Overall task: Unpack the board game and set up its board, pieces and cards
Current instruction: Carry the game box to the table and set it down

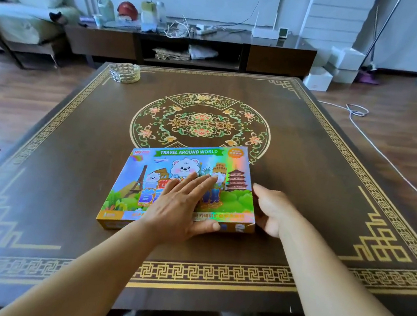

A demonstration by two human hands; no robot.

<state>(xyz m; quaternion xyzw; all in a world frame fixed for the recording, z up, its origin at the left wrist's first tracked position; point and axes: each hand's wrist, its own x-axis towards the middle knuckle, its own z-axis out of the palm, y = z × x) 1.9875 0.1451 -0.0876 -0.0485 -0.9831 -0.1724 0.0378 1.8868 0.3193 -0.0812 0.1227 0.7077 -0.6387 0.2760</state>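
Glossy rectangular game box (185,181) (holographic sheen)

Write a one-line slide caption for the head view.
Left hand flat on the closed board game box, right hand at its right edge, on an ornate table.

- Just one view, head-mounted, wide-angle, looking forward and down over the dark table (307,171).
- Close enough for both forearms to come in from the bottom edge.
- Faces the far wall, with the low TV cabinet (190,48) up top.
- No second view to share anything with.
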